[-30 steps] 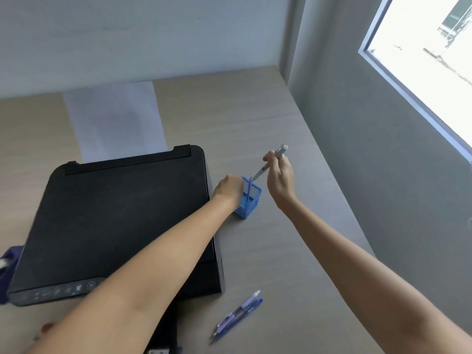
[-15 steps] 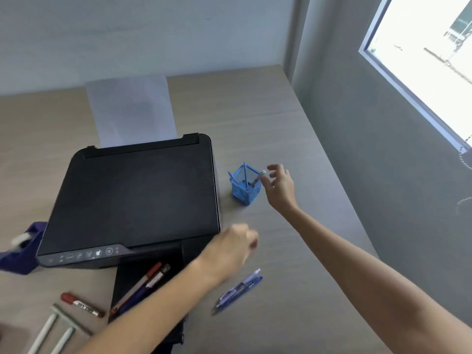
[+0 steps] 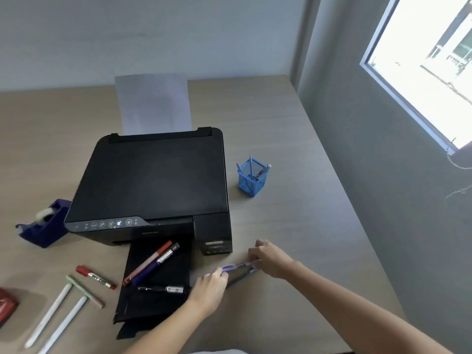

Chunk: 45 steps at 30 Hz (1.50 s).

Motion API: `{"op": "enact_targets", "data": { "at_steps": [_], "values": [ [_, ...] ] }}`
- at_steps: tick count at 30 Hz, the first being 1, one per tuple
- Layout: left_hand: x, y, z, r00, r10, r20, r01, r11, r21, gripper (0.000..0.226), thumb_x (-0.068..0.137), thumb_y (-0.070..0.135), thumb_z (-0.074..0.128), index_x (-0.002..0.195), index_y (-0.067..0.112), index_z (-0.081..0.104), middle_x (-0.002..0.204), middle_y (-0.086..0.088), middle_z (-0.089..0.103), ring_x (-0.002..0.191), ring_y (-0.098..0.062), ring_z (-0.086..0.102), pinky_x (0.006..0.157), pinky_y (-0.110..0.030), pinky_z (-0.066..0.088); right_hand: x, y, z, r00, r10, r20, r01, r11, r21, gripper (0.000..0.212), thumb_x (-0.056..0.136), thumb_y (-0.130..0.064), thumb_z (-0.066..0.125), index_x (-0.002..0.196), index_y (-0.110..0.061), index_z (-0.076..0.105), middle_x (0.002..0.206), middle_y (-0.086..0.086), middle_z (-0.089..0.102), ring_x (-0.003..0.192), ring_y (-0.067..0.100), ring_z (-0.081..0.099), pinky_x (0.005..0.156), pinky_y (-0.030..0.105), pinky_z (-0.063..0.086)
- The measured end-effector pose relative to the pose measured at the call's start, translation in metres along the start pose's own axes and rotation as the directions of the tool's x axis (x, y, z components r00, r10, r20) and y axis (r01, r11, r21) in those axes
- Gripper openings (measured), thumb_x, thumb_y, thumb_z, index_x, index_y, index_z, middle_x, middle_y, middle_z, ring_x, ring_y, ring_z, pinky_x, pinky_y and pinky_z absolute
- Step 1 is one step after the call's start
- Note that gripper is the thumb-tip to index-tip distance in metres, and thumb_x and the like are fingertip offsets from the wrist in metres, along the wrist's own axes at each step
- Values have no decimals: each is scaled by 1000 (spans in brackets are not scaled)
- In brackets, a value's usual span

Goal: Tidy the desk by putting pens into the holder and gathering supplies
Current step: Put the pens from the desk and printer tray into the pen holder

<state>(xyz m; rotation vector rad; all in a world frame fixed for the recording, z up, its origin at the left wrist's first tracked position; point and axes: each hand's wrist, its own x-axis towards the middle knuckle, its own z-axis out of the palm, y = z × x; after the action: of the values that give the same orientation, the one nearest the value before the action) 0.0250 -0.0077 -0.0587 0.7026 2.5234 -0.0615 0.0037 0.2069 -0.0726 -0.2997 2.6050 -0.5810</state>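
Observation:
The blue mesh pen holder (image 3: 252, 182) stands on the desk to the right of the printer, with a few pens leaning inside it. Near the desk's front, my left hand (image 3: 208, 290) and my right hand (image 3: 272, 258) each pinch one end of a purple pen (image 3: 237, 267), held just above the desk. A dark blue pen (image 3: 241, 277) lies right under it between my hands. A red pen and a blue marker (image 3: 153, 261) lie with a black pen (image 3: 163, 289) on the printer's output tray.
The black printer (image 3: 153, 180) fills the desk's middle, with paper (image 3: 153, 103) upright behind it. A red marker (image 3: 95, 277), a greenish pen (image 3: 84, 291) and two white pens (image 3: 51, 315) lie front left. A blue tape dispenser (image 3: 43, 223) stands left; the wall runs along the right.
My right hand dropped the grey pen into the holder and came back to the front. My left hand left the holder too. Both hands now grip the purple pen.

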Motion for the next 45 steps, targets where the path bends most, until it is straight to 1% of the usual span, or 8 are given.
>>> {"op": "enact_targets", "data": {
  "at_steps": [6,11,15,19,23,34,42,45],
  "values": [
    [-6,18,-16,996,23,89,-31,995,98,30,94,2,44,124,4,44,129,-16,48,111,-37,62,85,-46,50,-6,14,6,1000,12,-21,-16,976,-216,22,95,-19,47,110,-2,49,116,19,48,109,36,47,89,46,46],
    [-17,26,-74,998,60,17,-61,997,45,15,97,6,40,111,11,44,116,-10,53,102,-36,63,75,-48,49,-17,44,-24,970,161,-181,-158,987,30,8,89,0,43,91,-7,44,88,17,58,80,35,56,67,41,40],
    [-25,23,-162,966,76,-246,-70,997,32,12,102,18,35,105,16,46,105,-4,53,94,-31,67,69,-45,50,-15,59,-82,753,302,-585,-151,944,293,3,90,-2,54,87,-2,55,72,13,60,62,27,50,58,29,33],
    [14,15,-240,900,5,-436,0,1000,12,14,98,3,43,102,7,56,98,-11,60,85,-33,68,65,-38,50,14,60,-142,579,333,-744,-78,931,356,8,89,-6,59,85,1,59,75,15,65,63,27,51,58,27,29],
    [76,29,-279,946,-69,-315,78,997,14,24,85,-16,49,102,-4,61,104,-22,65,96,-39,66,66,-36,44,53,55,-165,656,252,-712,-72,959,274,10,87,-9,61,85,0,62,85,19,68,73,34,60,65,34,43],
    [164,34,-253,976,-5,-216,45,983,180,27,94,-1,51,120,1,58,119,-17,62,109,-34,63,81,-38,52,98,50,-162,842,184,-507,-123,981,150,14,91,-8,54,96,-4,66,97,18,67,84,36,63,70,42,53],
    [102,-18,-244,853,159,-497,-241,965,-105,35,87,0,65,122,7,63,110,-10,60,101,-25,63,86,-35,55,55,33,-149,754,235,-614,-143,970,196,32,90,-6,52,119,-19,50,95,17,70,81,39,62,64,40,48],
    [31,-58,-239,817,79,-571,-322,885,-338,23,87,8,67,110,12,70,98,-1,64,83,-13,63,75,-17,49,20,15,-120,724,158,-672,-52,983,175,21,91,-9,56,111,-14,56,81,8,67,68,30,60,64,36,48]
  ]
}}
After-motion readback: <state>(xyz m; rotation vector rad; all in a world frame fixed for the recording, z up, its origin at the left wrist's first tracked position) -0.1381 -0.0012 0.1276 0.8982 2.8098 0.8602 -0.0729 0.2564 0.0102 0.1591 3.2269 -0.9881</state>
